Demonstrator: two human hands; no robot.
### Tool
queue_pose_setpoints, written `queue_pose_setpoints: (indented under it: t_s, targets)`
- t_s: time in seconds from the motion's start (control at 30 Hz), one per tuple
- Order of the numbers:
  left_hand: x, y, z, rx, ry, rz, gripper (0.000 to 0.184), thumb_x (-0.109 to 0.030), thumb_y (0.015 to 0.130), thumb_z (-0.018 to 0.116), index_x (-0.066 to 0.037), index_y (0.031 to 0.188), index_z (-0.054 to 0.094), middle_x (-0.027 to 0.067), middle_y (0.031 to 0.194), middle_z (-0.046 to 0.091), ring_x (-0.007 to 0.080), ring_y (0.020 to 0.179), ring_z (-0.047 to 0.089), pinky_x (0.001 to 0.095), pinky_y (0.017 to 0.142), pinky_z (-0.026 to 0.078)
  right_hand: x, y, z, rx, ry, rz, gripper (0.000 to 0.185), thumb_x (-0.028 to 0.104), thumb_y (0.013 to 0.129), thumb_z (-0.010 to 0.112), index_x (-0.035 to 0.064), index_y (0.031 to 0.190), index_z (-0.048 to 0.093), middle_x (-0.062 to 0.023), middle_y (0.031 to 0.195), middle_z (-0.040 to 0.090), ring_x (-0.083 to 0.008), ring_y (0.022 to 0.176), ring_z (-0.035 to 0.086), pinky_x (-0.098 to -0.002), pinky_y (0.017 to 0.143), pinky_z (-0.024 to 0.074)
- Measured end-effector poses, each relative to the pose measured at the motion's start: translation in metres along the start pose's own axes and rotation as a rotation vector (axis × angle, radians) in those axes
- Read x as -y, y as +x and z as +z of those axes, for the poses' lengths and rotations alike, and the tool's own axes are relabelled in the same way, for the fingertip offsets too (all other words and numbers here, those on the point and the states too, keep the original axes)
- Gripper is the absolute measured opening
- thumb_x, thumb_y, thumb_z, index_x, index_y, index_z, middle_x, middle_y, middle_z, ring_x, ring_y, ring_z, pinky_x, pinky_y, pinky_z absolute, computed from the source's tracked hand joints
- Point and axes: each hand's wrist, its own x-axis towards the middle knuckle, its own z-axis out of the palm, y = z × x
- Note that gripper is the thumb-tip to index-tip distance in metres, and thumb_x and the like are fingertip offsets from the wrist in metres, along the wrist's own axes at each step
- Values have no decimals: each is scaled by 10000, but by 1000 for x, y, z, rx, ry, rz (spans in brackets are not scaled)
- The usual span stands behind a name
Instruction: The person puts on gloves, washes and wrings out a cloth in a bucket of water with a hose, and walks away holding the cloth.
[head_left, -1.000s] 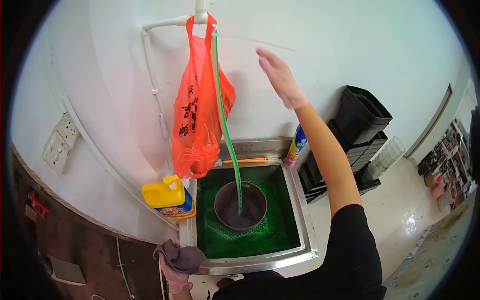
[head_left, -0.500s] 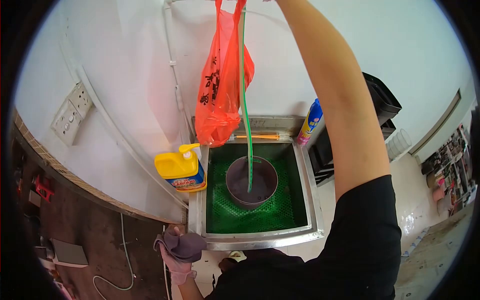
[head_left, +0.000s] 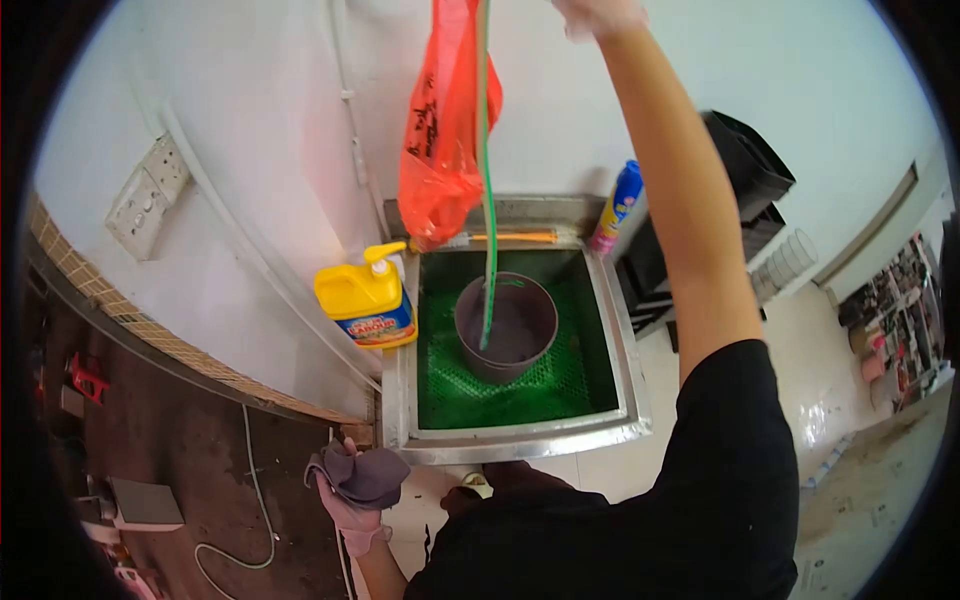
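Observation:
My left hand (head_left: 352,520), in a thin translucent glove, is closed around a bunched grey-purple cloth (head_left: 365,478) beside the sink's front left corner. Raised high at the top edge, my gloved right hand (head_left: 602,14) is smeared by motion and partly cut off, so its fingers cannot be made out. To its left a clear hose with a green stripe (head_left: 490,190) hangs down into a dark round bucket (head_left: 540,350). That bucket stands on the green mesh bottom (head_left: 450,395) of a metal sink (head_left: 530,440).
A red plastic bag (head_left: 440,140) hangs above the sink's back left. A yellow pump bottle (head_left: 365,300) stands at the left rim, a blue spray can (head_left: 618,205) at the back right. An orange-handled tool (head_left: 515,237) lies along the back ledge. Black containers (head_left: 750,165) are stacked at right.
My right hand has moved down and right, away from the hose and bag, and shows more. The view has tilted downward. My left hand still holds the cloth.

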Motion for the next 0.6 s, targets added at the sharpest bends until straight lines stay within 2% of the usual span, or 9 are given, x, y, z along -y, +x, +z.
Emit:
queue_pose_setpoints:
  t_s: [0.07, 0.13, 0.17, 0.27, 0.3, 0.37, 0.43, 0.53, 0.6]
  targets:
    - [1, 2, 0, -9, 28, -57, 481, -439, 962, 451, -91, 1285, 531, 145, 1304, 551, 294, 1198, 529, 481, 1036, 403, 35, -79, -25, -168, 213, 150, 461, 426, 844, 610, 114, 1183, 619, -216, 1140, 618, -276, 1022, 621, -406, 900, 463]
    - [5, 12, 2, -10, 69, -130, 461, -440, 966, 447, -118, 1282, 542, 136, 1290, 565, 292, 1175, 550, 498, 1017, 420, 99, -170, -43, -108, 337, 265, 215, 110, 865, 603, 70, 1069, 659, -135, 1044, 650, -277, 997, 613, -366, 853, 485]
    - [7, 19, 1, 1, 77, -171, 461, -440, 966, 447, -118, 1282, 542, 136, 1290, 565, 292, 1175, 550, 498, 1017, 420, 132, -222, -48, 92, 235, 71, 78, 54, 817, 639, 66, 885, 676, -92, 863, 640, -248, 850, 624, -369, 781, 497]
    - [19, 44, -10, 236, 270, -301, 463, -430, 975, 427, -108, 1289, 538, 140, 1299, 561, 283, 1179, 549, 497, 1029, 406, 244, -342, -78, 646, 1680, 497, 68, 123, 864, 649, 61, 890, 659, -80, 870, 620, -239, 835, 575, -345, 743, 464]
    - [25, 51, -9, 240, 281, -360, 463, -430, 975, 427, -108, 1289, 538, 140, 1299, 561, 283, 1179, 549, 497, 1029, 406, 272, -356, -85, 597, 1825, 257, 73, 101, 876, 626, 29, 881, 639, -69, 886, 619, -202, 845, 579, -326, 750, 466]
    - [46, 62, -5, 194, 333, -409, 470, -430, 975, 427, -102, 1294, 534, 135, 1325, 543, 271, 1210, 526, 500, 1043, 388, 309, -363, -122, 492, 2060, 275, 72, 97, 865, 617, 26, 852, 615, -55, 836, 596, -180, 784, 587, -319, 725, 476]
    - [74, 68, 5, 182, 390, -529, 473, -431, 975, 426, -99, 1297, 533, 133, 1339, 534, 265, 1225, 514, 501, 1050, 379, 313, -364, -138, 671, 2149, 138, 236, 137, 964, 539, 55, 1153, 652, -153, 1125, 645, -283, 1054, 597, -305, 895, 467]
    - [124, 62, 30, 413, 364, -685, 485, -420, 979, 419, -113, 1349, 484, 120, 1396, 482, 280, 1276, 458, 499, 1089, 320, 307, -343, -179, 299, 2244, 395, 234, 146, 948, 576, 15, 1123, 659, -118, 1041, 669, -212, 900, 617, -339, 756, 478]
    - [164, 46, 51, 268, 395, -760, 486, -415, 979, 420, -116, 1359, 475, 115, 1404, 475, 280, 1280, 454, 501, 1094, 309, 312, -336, -207, 154, 2350, 586, 237, 153, 947, 579, 10, 1116, 661, -103, 1027, 673, -190, 884, 617, -312, 750, 483]
